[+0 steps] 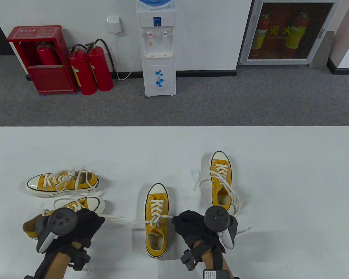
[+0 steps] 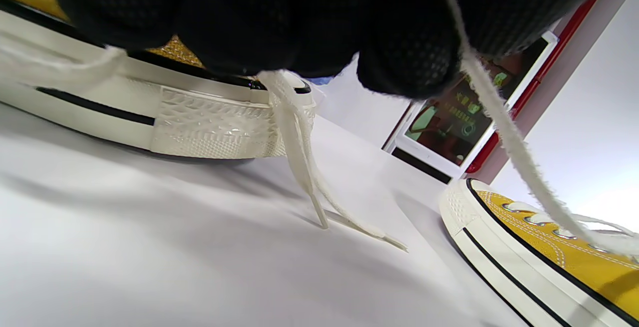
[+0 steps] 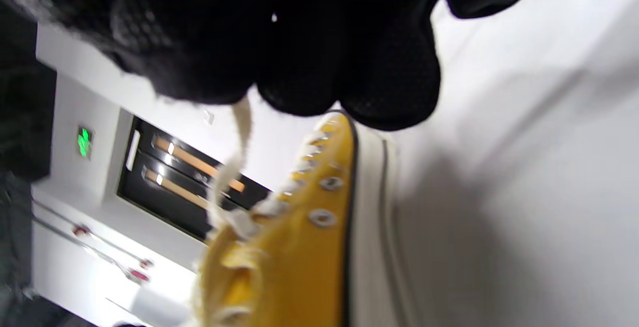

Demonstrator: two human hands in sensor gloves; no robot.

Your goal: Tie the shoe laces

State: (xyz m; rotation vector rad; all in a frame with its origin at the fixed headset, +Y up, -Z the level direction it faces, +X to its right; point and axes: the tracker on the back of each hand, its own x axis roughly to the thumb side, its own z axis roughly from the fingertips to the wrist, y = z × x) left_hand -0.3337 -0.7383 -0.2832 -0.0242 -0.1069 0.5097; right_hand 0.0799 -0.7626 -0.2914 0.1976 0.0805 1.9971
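White table point(image 1: 279, 174); wrist views show hands gripping laces point(image 2: 504, 132).

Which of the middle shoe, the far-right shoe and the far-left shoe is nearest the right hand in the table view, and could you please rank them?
Measured from the right hand:
1. Middle shoe, just to its left; too close to call against the next.
2. Far-right shoe, just beyond the hand.
3. Far-left shoe, clearly farthest, across the table on the left.
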